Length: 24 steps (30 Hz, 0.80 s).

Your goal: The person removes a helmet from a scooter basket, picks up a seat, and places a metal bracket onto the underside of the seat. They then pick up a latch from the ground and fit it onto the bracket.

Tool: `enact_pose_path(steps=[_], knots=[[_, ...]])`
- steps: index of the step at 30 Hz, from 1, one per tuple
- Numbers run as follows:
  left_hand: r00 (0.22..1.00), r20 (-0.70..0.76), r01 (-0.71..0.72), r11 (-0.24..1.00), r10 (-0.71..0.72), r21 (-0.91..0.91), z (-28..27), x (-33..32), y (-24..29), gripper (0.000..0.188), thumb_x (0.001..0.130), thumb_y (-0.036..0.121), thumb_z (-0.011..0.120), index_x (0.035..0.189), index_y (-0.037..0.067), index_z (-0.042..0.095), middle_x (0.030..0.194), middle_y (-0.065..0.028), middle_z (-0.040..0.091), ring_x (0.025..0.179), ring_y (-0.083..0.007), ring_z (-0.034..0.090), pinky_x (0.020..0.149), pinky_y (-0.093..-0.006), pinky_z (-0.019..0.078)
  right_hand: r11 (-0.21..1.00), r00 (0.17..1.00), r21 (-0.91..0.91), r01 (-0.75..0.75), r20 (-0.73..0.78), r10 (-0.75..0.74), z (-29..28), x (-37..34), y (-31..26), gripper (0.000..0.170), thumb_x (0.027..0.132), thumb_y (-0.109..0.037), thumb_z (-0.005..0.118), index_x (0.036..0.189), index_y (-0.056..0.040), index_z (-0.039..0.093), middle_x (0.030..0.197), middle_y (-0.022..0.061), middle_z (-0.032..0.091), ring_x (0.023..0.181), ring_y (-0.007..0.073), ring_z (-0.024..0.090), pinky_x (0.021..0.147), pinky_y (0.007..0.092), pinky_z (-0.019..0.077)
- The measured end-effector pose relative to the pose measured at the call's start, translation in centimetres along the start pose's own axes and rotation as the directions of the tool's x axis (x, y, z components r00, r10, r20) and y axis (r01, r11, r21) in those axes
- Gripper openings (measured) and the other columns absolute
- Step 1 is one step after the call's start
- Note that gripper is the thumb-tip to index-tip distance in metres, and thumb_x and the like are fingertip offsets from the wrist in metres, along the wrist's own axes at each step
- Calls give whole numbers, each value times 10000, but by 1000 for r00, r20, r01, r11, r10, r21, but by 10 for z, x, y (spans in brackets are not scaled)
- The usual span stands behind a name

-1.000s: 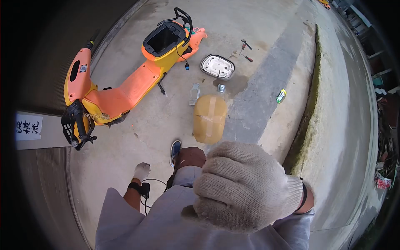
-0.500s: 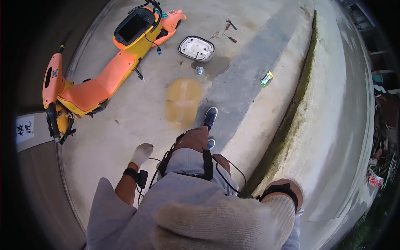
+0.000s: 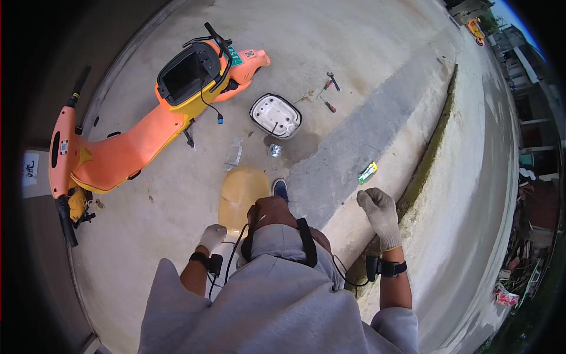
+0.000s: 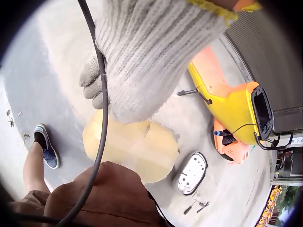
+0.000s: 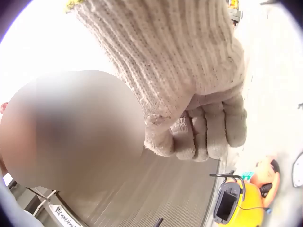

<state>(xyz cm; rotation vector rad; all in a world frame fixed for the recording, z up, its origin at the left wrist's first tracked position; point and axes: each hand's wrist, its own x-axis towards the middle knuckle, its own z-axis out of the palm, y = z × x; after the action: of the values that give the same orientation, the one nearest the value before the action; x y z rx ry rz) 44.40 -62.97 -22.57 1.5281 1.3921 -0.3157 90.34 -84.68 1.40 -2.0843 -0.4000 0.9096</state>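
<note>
Both hands wear off-white knitted gloves and hold nothing visible. In the head view the left hand [image 3: 213,236] hangs low beside the body, near the yellowish patch [image 3: 242,197] on the ground; its fingers show loosely bent in the left wrist view. The right hand [image 3: 380,215] is out to the right, just below a green and yellow packet [image 3: 367,173], and touches nothing. Loosely bent fingers [image 5: 215,127] show in the right wrist view. An orange and yellow scooter [image 3: 132,144] stands at upper left, its seat compartment [image 3: 190,74] uncovered.
A white-lined oval seat [image 3: 275,116] lies upside down on the concrete. Near it are a small silvery piece [image 3: 274,150], a flat metal bracket [image 3: 234,154] and hand tools [image 3: 330,107]. A mossy raised edge [image 3: 433,147] runs along the right.
The right hand has moved from close before the head camera out to the right. The left hand stays low at the side. The view has shifted, and the feet have changed position.
</note>
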Motion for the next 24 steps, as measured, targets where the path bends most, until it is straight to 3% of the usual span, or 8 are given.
enact_pose_path(steps=[3, 6, 10, 13, 14, 18, 21, 24], knots=[[986, -30, -161, 981, 165, 112, -16, 12, 59, 348, 901, 297, 556, 973, -15, 690, 830, -109, 684, 742, -166, 652, 697, -319, 537, 916, 962, 333, -222, -81, 262, -20, 41, 68, 287, 937, -300, 680, 854, -26, 657, 750, 55, 654, 625, 126, 607, 617, 274, 519], [997, -65, -66, 931, 45, -358, -34, 17, 116, 306, 927, 258, 580, 1071, 6, 676, 810, -66, 674, 727, -135, 639, 667, -283, 529, 779, 879, 481, -402, -37, 476, -39, 65, 108, 229, 960, -220, 619, 787, -82, 562, 676, 4, 547, 522, 111, 504, 487, 243, 435], [993, -100, -10, 826, -56, -564, -30, 19, 123, 303, 933, 254, 575, 1084, 11, 674, 815, -43, 673, 702, -122, 629, 642, -276, 526, 707, 794, 466, -532, -15, 607, -47, 91, 116, 268, 953, -179, 587, 714, -134, 474, 619, -49, 418, 468, 64, 379, 419, 225, 313], [979, -153, 36, 861, -131, -507, -17, 7, 102, 285, 925, 258, 580, 1032, 18, 689, 785, -48, 670, 662, -134, 627, 619, -286, 525, 711, 782, 358, -605, 98, 616, -59, 125, 123, 270, 942, -157, 566, 699, -149, 449, 605, -60, 397, 452, 49, 350, 398, 215, 263], [971, -121, 131, 884, -206, -448, -13, 0, 99, 278, 918, 262, 578, 998, 23, 696, 764, -50, 665, 635, -142, 622, 607, -287, 524, 732, 791, 303, -610, 180, 584, -74, 148, 159, 210, 919, -258, 627, 817, -77, 593, 735, 38, 620, 561, 143, 599, 481, 261, 476], [904, -95, 372, 876, -417, -306, 9, -16, 88, 250, 916, 260, 606, 986, 33, 684, 770, -45, 653, 630, -137, 610, 547, -291, 508, 822, 842, 186, -539, 124, 525, -75, 207, 134, 218, 920, -259, 625, 825, -64, 597, 732, 33, 614, 568, 152, 601, 490, 274, 476], [836, -83, 438, 751, -542, -493, 27, -25, 94, 237, 909, 236, 596, 973, 32, 697, 774, -49, 666, 619, -143, 617, 539, -295, 512, 824, 844, 196, -531, 216, 492, -77, 273, 140, 228, 920, -268, 624, 850, -52, 609, 760, 42, 624, 576, 160, 603, 502, 297, 484], [827, -235, 286, 741, -511, -607, 32, -36, 124, 273, 879, 232, 575, 961, 4, 702, 722, -66, 668, 599, -147, 621, 581, -292, 522, 858, 858, 111, -502, 195, 476, -56, 315, 107, 211, 920, -244, 615, 804, -74, 567, 704, 26, 575, 521, 136, 539, 460, 290, 435]])
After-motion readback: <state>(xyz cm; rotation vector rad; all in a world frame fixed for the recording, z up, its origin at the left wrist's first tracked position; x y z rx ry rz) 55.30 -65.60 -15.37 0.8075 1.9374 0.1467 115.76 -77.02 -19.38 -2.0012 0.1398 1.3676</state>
